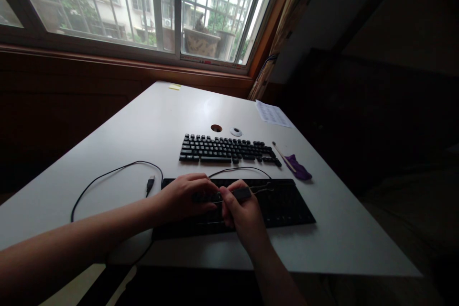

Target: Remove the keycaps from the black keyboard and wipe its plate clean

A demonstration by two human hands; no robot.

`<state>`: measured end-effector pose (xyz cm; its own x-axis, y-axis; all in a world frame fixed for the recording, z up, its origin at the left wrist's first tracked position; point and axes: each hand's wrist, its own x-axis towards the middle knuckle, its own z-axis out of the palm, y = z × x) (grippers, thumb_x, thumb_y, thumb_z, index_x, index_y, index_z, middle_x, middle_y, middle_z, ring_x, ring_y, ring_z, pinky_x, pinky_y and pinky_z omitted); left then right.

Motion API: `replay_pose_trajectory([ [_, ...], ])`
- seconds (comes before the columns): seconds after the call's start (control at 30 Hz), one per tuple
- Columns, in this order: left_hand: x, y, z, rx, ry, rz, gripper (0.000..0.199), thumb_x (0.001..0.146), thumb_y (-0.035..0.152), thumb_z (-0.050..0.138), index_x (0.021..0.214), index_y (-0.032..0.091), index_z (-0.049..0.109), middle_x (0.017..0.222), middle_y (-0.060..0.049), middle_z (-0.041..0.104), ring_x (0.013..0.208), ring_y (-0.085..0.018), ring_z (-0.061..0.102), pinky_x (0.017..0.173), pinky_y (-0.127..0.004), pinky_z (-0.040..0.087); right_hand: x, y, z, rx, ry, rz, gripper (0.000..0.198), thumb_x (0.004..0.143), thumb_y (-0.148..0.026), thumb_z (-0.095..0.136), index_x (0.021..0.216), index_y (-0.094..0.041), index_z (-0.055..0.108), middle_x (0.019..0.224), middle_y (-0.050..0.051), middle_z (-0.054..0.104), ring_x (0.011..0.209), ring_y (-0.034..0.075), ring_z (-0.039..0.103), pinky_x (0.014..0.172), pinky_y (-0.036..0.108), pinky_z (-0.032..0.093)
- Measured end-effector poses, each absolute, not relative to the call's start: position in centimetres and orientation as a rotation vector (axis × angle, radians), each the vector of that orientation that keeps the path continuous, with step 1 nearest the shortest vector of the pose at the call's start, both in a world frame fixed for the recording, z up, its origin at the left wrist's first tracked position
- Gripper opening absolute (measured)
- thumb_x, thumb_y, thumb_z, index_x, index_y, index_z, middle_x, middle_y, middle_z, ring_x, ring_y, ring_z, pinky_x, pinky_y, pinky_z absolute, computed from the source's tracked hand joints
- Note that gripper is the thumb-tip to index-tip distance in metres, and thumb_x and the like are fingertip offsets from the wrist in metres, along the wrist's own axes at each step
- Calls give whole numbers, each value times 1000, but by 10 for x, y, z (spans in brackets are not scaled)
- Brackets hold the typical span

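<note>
A black keyboard base lies along the table's front edge, its upper face dark and hard to make out. Over its middle, my right hand is closed around a wire keycap puller with a black grip; thin wire ends stick out to the right. My left hand is beside it, thumb and fingers curled inward close to the puller's left end. What lies between those left fingers is dark and partly hidden. Behind the base, loose black keycaps are laid out in keyboard order.
A black cable with a USB plug loops at left on the white table. At right are a thin stick-like brush and purple cloth. Behind are a cable hole, its round cover and a printed sheet.
</note>
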<state>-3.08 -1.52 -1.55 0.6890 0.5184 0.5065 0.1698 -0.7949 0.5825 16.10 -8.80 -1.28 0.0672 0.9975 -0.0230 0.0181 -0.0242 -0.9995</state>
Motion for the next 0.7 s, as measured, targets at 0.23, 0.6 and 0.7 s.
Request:
replay_pose_trajectory([
  [0.23, -31, -16, -11, 2290, 629, 963, 12, 89, 23, 67, 100, 17, 68, 87, -4, 68, 74, -15, 65, 67, -24, 52, 161, -83, -21, -1213, -1104, 1219, 37, 86, -53, 73, 95, -22, 56, 60, -8, 57, 41, 7, 47, 38, 16, 34],
  [0.6, -32, -8, -15, 2197, 624, 1032, 13, 88, 16, 66, 101, 17, 68, 100, -6, 67, 84, -16, 68, 75, -27, 58, 197, -86, -19, -1287, -1556, 179, 36, 90, -37, 73, 122, -27, 59, 127, 9, 58, 113, 25, 59, 95, 45, 52],
  [0.7, -31, -9, -17, 2252, 633, 1041, 14, 87, 17, 67, 101, 17, 70, 95, -6, 69, 81, -16, 68, 74, -27, 57, 192, -86, -14, -1233, -1839, 79, 31, 92, -30, 72, 121, -27, 62, 123, 8, 63, 118, 27, 58, 103, 47, 48],
])
